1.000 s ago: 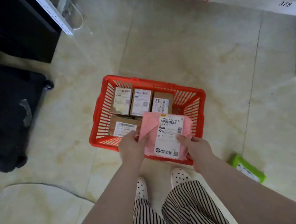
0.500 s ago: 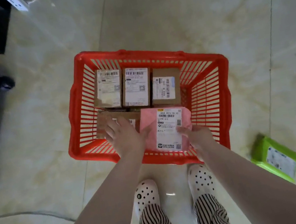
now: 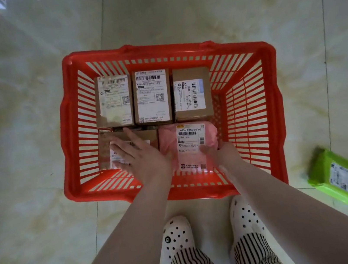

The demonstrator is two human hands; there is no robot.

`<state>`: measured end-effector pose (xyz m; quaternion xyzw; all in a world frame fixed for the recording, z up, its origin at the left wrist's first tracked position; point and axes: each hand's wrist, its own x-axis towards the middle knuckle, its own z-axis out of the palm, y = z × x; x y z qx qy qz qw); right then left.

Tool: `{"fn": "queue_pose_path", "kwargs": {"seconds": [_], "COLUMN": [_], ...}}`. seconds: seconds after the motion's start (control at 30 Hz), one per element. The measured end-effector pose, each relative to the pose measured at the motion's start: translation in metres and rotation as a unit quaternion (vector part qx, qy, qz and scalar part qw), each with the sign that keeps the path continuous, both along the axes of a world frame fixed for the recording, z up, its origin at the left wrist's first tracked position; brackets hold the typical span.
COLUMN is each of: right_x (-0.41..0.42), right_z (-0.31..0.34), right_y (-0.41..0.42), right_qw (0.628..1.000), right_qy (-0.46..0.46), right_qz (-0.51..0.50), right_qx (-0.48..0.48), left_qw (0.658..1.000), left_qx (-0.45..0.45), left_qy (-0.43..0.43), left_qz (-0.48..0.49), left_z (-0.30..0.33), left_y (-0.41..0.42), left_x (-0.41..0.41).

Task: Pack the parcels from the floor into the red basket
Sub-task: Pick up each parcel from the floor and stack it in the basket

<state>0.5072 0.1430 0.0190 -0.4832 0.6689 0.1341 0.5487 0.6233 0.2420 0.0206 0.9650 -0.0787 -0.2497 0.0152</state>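
In the red basket (image 3: 275,102), the left hand (image 3: 140,157) lies spread on a brown box (image 3: 105,151); the right hand (image 3: 221,151) grips the pink parcel (image 3: 189,143).

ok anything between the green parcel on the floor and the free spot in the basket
Nothing visible. The green parcel lies on open floor right of the red basket, and the strip of basket bottom right of the pink parcel looks bare.

Both hands are down in the red basket (image 3: 276,102): left hand (image 3: 143,157) flat on a cardboard box (image 3: 124,139), right hand (image 3: 224,152) touching the pink parcel (image 3: 189,143). Green parcel (image 3: 341,180) sits on the floor (image 3: 171,6) off to the right
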Motion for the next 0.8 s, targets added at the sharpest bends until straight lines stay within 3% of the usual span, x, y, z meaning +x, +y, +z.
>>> {"fn": "queue_pose_path", "kwargs": {"seconds": [0.33,0.6,0.8], "right_x": [0.005,-0.009,-0.022], "right_z": [-0.017,-0.023,0.017], "right_y": [-0.010,-0.004,-0.006], "right_qw": [0.991,0.990,0.994], "right_qy": [0.050,0.032,0.009], "right_qz": [0.126,0.139,0.073], "right_qx": [0.008,-0.018,-0.077], "left_qw": [0.999,0.997,1.000], "left_qx": [0.004,0.006,0.002], "left_qy": [-0.025,-0.056,-0.010], "left_qz": [-0.031,-0.045,-0.024], "left_z": [-0.002,-0.001,0.042], "left_y": [-0.004,-0.002,0.004], "left_x": [-0.001,-0.007,-0.023]}}
